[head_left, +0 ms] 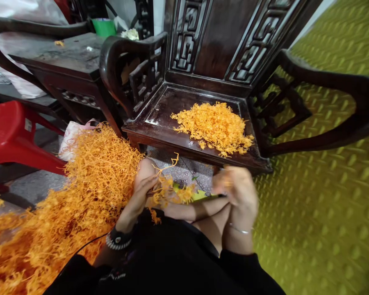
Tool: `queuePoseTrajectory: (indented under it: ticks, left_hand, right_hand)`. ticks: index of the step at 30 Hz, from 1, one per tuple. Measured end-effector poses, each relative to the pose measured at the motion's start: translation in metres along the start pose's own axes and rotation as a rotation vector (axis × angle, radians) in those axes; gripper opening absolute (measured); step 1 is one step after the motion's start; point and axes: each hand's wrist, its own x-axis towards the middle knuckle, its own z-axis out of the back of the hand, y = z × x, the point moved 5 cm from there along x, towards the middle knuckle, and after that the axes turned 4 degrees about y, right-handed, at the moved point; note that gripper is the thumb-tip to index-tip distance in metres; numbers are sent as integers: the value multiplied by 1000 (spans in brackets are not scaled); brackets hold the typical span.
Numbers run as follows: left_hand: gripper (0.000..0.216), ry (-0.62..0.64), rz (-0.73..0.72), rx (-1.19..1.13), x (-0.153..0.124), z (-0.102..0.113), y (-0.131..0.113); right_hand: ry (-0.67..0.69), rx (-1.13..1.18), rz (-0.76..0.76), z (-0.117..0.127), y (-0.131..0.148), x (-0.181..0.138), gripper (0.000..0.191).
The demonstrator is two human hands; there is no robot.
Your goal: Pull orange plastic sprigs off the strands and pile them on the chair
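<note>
My left hand is closed around a small bunch of orange stringy strands held over my knee. My right hand is blurred by motion just to the right, close to the bunch and a green-yellow scrap; its fingers are smeared. A large heap of the same orange strands lies at my left on the floor. A smaller pile of orange strands rests on the seat of a dark carved wooden chair in front of me.
A red plastic stool stands at the far left. A dark wooden table with a green cup is behind it. Yellow-green patterned flooring covers the right side. A white bag lies by the heap.
</note>
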Motion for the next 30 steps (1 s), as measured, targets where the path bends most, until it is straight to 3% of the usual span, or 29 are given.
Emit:
queuePoseTrajectory:
  ticks: [3,5,11,15,18,21,24,30]
  left_hand:
    - [34,59,-17,26,3,-7,3]
    - [32,118,-49,43,4,-15,3]
    - [42,314,-102,101,6,-44,-4]
    - [41,387,-88,129,6,-55,-5]
    - [40,383,-43,133,6,-59,-2]
    - [42,380,11,102,4,-64,2]
    - [42,389,92,57,1,-68,8]
    - [57,506,296,-32,-13,-71,22]
  right_hand:
    - [25,-45,-23,-41,-36,17,40]
    - [21,-79,-37,-54,-52,22,36]
    - [-200,-156,31,-42,-54,13,31]
    - [-29,-112,84,-50,-45,5,48]
    - [31,-143,116,-56,-43,3,37]
    - [-38,-117,29,-55,-50,4,28]
    - [-133,93,-70,-49,-61,3,41]
    - [27,355,-223,-48,-69,-5,55]
